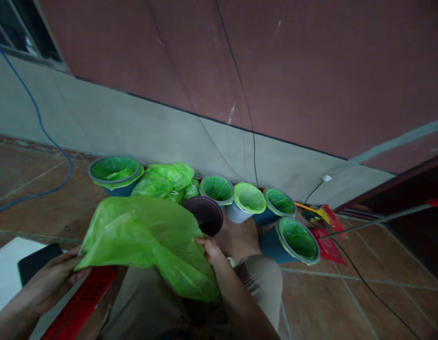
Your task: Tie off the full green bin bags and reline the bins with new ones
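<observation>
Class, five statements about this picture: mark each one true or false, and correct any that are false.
1. The left hand and right hand both hold the green bag. True.
2. The pale bin has a green liner. True.
3. A green liner shows inside the dark purple bin. False: none shows there.
4. The blue cord is at the picture's right side. False: it is at the left.
5. The wall is reddish above and pale below. True.
</observation>
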Available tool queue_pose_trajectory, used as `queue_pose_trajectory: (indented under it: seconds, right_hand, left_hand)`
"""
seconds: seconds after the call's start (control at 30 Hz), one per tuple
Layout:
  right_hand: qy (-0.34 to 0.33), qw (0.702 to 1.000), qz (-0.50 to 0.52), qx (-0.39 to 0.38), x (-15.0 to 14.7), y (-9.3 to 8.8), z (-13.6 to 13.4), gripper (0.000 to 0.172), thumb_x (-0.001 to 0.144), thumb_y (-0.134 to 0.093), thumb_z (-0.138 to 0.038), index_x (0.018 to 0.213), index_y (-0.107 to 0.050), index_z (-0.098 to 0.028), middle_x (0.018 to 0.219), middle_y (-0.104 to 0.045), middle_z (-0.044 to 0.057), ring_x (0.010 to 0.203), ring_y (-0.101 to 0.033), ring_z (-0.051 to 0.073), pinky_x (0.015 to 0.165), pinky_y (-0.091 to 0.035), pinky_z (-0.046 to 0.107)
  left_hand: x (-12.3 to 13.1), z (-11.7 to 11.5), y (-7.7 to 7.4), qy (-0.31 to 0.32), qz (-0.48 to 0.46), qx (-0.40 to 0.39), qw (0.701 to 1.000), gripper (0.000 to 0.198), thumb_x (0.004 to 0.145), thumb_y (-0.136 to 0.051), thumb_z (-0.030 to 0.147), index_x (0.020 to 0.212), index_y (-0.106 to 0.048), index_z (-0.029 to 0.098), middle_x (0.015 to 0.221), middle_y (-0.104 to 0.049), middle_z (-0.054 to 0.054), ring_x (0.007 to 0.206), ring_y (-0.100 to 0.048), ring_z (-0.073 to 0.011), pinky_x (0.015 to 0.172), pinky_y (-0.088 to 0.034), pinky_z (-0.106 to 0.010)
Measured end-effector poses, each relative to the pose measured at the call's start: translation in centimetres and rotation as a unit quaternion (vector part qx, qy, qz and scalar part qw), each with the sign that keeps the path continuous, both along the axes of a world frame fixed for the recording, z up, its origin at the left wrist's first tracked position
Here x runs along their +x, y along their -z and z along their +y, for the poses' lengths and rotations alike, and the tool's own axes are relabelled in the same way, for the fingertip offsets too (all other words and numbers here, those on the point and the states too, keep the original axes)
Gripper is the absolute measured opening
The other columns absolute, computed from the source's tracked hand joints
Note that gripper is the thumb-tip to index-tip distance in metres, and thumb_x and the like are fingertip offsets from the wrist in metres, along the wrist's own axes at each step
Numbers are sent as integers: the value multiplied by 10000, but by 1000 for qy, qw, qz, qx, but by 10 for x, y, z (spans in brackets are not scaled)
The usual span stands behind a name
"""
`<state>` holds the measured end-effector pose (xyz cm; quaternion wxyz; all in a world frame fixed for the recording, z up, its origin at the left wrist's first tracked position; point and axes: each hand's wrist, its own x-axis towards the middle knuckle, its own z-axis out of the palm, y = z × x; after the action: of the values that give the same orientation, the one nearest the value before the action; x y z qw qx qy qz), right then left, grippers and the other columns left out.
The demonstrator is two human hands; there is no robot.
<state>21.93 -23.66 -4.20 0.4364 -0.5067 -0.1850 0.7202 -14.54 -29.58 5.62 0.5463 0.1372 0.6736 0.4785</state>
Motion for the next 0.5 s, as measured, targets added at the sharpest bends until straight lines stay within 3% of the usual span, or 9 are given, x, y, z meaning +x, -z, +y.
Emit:
queue_pose_trajectory:
  seconds: [0.1,0.23,0.37,0.5]
  right_hand:
    - [80,993,-1,89,23,-44,28,474,527,-809,-194,985,-683,-205,798,-751,-4,685,-684,183,709,-552,321]
    - [81,970,-44,226,62,-126,57,712,598,-821,-241,1273,-594,-243,765,-727,-48,673,-675,144,716,-540,279]
    - [59,940,-76,328,92,-197,64,595,633,-811,-243,1208,-656,-232,762,-731,-34,715,-685,144,764,-538,279]
    - [18,920,-142,364,112,-231,59,528,603,-818,-224,1117,-698,-223,878,-759,2,762,-689,160,770,-544,297]
  left_hand:
    - [7,19,-17,7,0,75,997,415,371,-761,21,711,-680,246,601,-719,35,561,-683,-156,464,-558,-138]
    - [32,61,-59,37,-14,147,988,538,396,-804,63,901,-721,230,788,-788,14,607,-702,-172,534,-604,-208]
    - [58,101,-96,52,-22,230,971,771,455,-800,49,1191,-681,242,859,-796,19,671,-713,-140,634,-604,-190]
    - [75,121,-125,70,14,285,956,1032,457,-809,51,1418,-532,305,799,-783,66,671,-692,-104,634,-567,-141]
